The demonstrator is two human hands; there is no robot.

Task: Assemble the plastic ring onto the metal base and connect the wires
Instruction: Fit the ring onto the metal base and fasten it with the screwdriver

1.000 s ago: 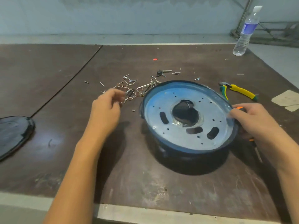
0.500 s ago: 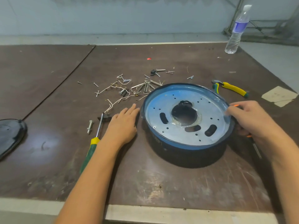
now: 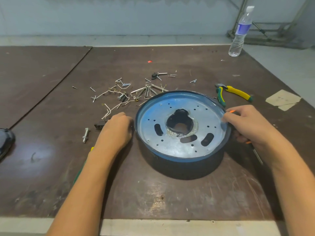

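Note:
A dark plastic ring (image 3: 184, 169) stands on the table with the round metal base (image 3: 172, 147) seated in its top. The base carries blue film, several holes and a dark central opening. My left hand (image 3: 115, 128) sits at the ring's left wall with its fingers curled down against it; the fingertips are hidden. My right hand (image 3: 247, 123) pinches the ring's right rim, thumb inside and fingers down the outer wall. Loose white wires (image 3: 109, 111) lie on the table just beyond my left hand.
Screws, hex keys and small parts (image 3: 146, 92) are scattered behind the ring. Yellow-green pliers (image 3: 235, 93) lie at the back right, a bolt (image 3: 85, 135) and a green screwdriver (image 3: 81, 169) at the left. A water bottle (image 3: 239, 34) stands far right. A black cover (image 3: 6, 142) lies at the left edge.
My left hand pulled back from the screw pile to the ring's left side, then went from flat to curled. My right hand stayed on the right rim.

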